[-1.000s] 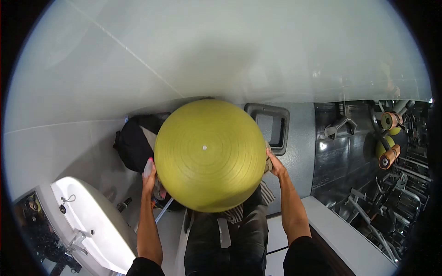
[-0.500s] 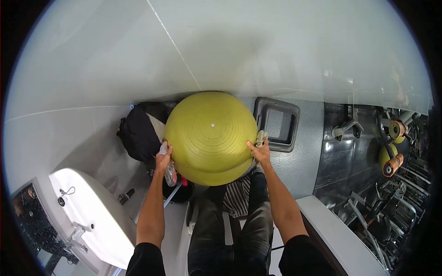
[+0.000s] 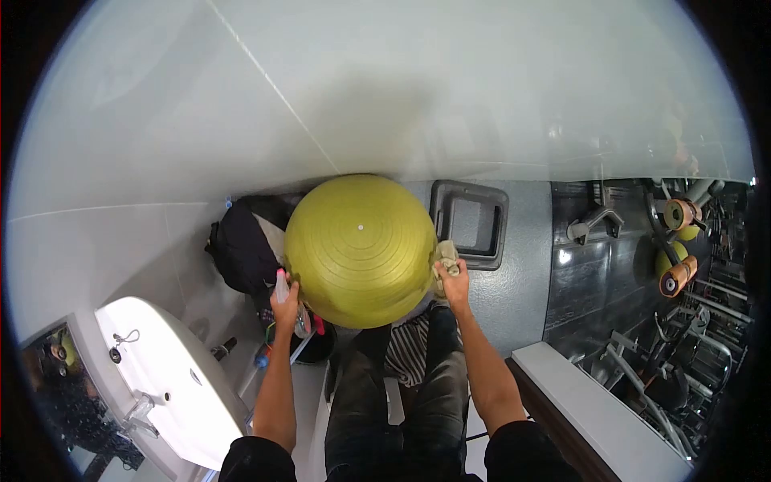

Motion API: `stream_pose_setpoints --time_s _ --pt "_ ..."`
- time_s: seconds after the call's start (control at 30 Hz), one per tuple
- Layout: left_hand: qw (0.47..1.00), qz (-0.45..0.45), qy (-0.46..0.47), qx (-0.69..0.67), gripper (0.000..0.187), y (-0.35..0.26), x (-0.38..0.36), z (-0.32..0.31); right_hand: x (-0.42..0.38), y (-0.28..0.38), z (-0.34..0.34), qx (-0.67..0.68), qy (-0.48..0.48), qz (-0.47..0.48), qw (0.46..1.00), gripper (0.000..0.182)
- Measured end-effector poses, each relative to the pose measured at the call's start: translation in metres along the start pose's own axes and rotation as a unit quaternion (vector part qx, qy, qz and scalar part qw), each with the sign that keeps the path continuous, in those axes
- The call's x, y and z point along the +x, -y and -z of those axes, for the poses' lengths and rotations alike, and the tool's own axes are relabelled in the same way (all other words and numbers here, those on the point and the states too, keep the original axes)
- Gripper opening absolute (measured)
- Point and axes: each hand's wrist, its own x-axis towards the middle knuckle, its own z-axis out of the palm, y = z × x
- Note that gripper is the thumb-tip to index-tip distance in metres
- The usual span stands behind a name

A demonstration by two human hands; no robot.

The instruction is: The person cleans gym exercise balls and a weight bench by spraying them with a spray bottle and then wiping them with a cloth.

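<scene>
A large yellow-green exercise ball (image 3: 361,265) with ringed ridges and a small white plug stands in front of my legs. My left hand (image 3: 283,307) is at its lower left side, closed around a clear bottle (image 3: 303,324) with a pinkish top, which looks like a spray bottle. On the other side, my right hand (image 3: 454,287) grips a bunched beige cloth (image 3: 446,255) beside the ball's right edge. Whether either hand still touches the ball is hard to tell.
A black bag (image 3: 241,245) sits left of the ball against the wall. Behind it on the right lies a grey plastic tray (image 3: 502,225). A white sink (image 3: 173,377) is at left, a dark bucket (image 3: 321,347) near my left leg, gym equipment (image 3: 679,277) far right.
Both hands have eased off the sides of the ball, and more of the cloth and the bottle's top shows. The ball sits slightly lower in view as the camera shifts.
</scene>
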Motion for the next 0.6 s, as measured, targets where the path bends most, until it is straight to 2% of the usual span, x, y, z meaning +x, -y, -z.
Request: stream_pose_setpoints --time_s 0.03,0.07,0.23,0.3,0.37,0.4,0.47,0.5,0.6 --pt "1.0 -0.008 0.002 -0.002 0.04 -0.005 -0.009 0.002 -0.007 0.005 0.006 0.067 0.012 -0.008 0.998 0.032" --pt "1.0 -0.023 0.016 -0.007 0.041 -0.011 -0.019 0.003 -0.014 0.011 0.015 0.066 0.011 -0.009 0.998 0.029" --pt "0.989 -0.027 0.146 -0.004 0.045 -0.084 -0.073 -0.003 -0.047 0.037 0.06 0.13 -0.034 -0.007 0.991 0.027" --pt "0.982 -0.026 0.184 -0.043 0.049 -0.109 -0.094 -0.021 -0.062 0.049 0.085 0.144 -0.054 -0.014 0.988 0.027" --pt "0.966 -0.033 0.253 -0.037 0.054 -0.159 -0.125 -0.044 -0.081 0.06 0.116 0.316 -0.006 -0.074 0.946 0.029" --pt "0.954 -0.018 0.3 -0.007 0.057 -0.183 -0.138 -0.057 -0.09 0.063 0.132 0.327 -0.025 -0.062 0.943 0.029" --pt "0.922 0.003 0.38 -0.074 0.059 -0.204 -0.159 -0.087 -0.105 0.068 0.167 0.412 -0.031 -0.096 0.906 0.033" --pt "0.902 0.013 0.421 -0.097 0.059 -0.219 -0.172 -0.103 -0.114 0.074 0.185 0.421 -0.052 -0.084 0.902 0.033" --pt "0.853 0.029 0.511 -0.103 0.066 -0.25 -0.202 -0.157 -0.142 0.08 0.23 0.543 -0.068 -0.103 0.831 0.034"
